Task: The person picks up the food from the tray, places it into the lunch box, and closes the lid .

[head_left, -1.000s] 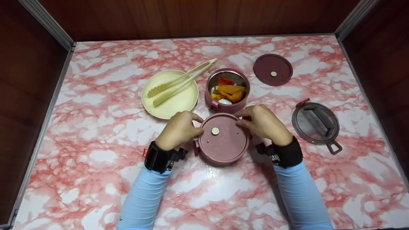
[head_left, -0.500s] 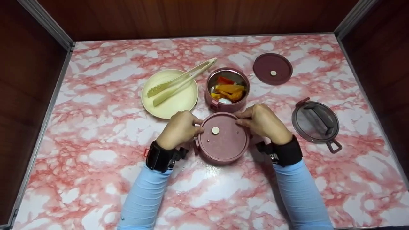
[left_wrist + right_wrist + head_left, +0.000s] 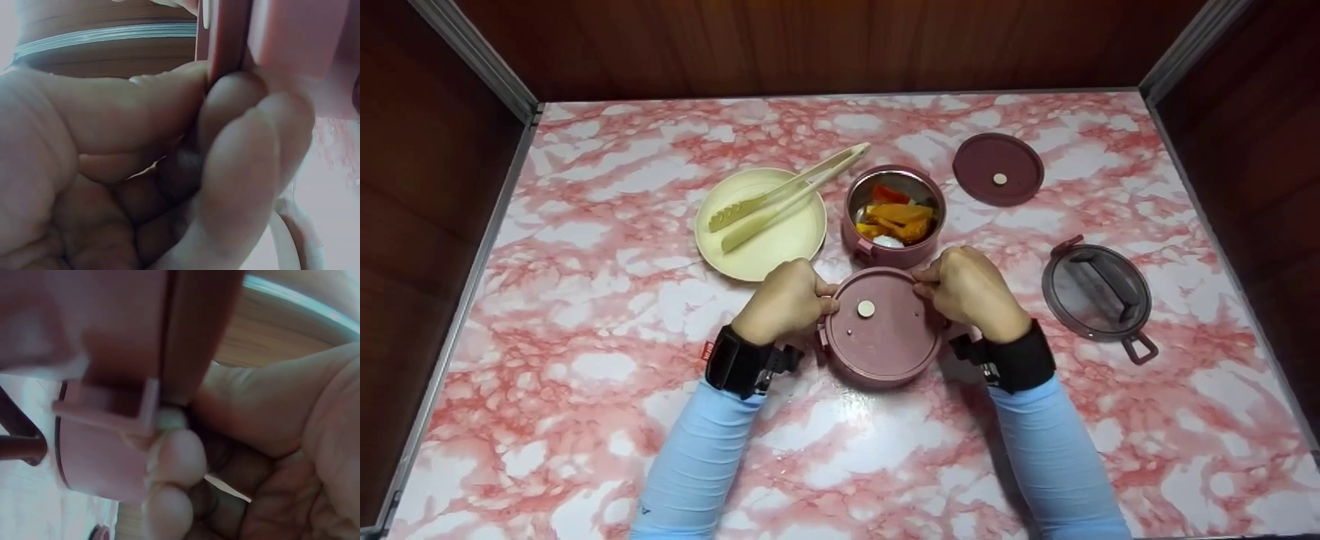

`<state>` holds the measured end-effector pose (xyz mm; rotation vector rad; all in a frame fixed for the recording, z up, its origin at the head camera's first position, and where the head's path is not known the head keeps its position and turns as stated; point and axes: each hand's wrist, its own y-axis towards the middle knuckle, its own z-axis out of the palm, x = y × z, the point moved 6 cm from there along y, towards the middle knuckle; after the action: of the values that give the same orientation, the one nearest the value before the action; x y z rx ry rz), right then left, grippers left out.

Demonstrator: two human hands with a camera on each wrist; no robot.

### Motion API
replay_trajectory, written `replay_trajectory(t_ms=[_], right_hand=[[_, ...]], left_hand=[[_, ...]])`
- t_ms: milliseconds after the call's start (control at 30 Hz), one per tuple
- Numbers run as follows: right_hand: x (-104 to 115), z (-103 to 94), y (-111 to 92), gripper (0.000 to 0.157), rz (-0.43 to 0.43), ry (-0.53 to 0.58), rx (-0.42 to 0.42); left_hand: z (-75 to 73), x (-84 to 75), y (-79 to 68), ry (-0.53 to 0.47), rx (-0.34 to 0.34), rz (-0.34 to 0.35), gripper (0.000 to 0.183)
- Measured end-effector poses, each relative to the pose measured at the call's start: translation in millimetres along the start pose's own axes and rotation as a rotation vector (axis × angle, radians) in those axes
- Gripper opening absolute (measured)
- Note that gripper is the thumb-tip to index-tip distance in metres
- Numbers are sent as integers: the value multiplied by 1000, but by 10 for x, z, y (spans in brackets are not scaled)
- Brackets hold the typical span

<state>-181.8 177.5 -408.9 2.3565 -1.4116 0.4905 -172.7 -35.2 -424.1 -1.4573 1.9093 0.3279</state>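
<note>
A pink-and-white, marble-patterned tabletop point(image 3: 585, 450) fills the space in front of me, walled by dark reddish-brown wood-grain panels point(image 3: 840, 52) and trimmed with grey edging point(image 3: 484, 60).

I count two round pots, three lids, one dish and one pair of tongs. The near pot point(image 3: 885, 380), dusty pink, sits toward the person at the middle of the table, with the flat, matte pink lid point(image 3: 885, 334) on top, bearing a small cream knob point(image 3: 866, 309). The left hand point(image 3: 784, 304) has its thumb and bunched fingertips clamped on the lid's rim; the right hand point(image 3: 967, 292) pinches the opposite side of the rim, above a side handle point(image 3: 107, 413). Black wrist straps point(image 3: 1020, 356) and light-blue, finely wrinkled sleeves point(image 3: 690, 457) cover both arms.

Just behind stands the uncovered pot point(image 3: 904, 256), shiny inside, holding orange-yellow pieces point(image 3: 900, 215), one red piece point(image 3: 890, 194) and a smooth white one point(image 3: 889, 241). To its left, the pale cream dish point(image 3: 776, 255), round and shallow, carries slender cream tongs point(image 3: 746, 208), arms spread, one head toothed. At right lie a plum disc lid point(image 3: 997, 161) and a smoky see-through lid point(image 3: 1080, 304) with a bar grip.
</note>
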Motion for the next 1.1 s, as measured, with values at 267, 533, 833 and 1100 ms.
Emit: replay_trajectory(t_ms=[267, 533, 833, 1100], right_hand=[[-51, 11, -37, 16, 13, 36, 69], [-32, -92, -150, 67, -1, 21, 157], [148, 46, -275, 125, -55, -121, 425], [195, 118, -215, 138, -45, -223, 491]], left_hand=[[-8, -70, -51, 98, -40, 74, 14], [3, -190, -168, 155, -14, 222, 82], [223, -239, -260, 247, 178, 325, 134], [284, -187, -201, 234, 184, 280, 140]])
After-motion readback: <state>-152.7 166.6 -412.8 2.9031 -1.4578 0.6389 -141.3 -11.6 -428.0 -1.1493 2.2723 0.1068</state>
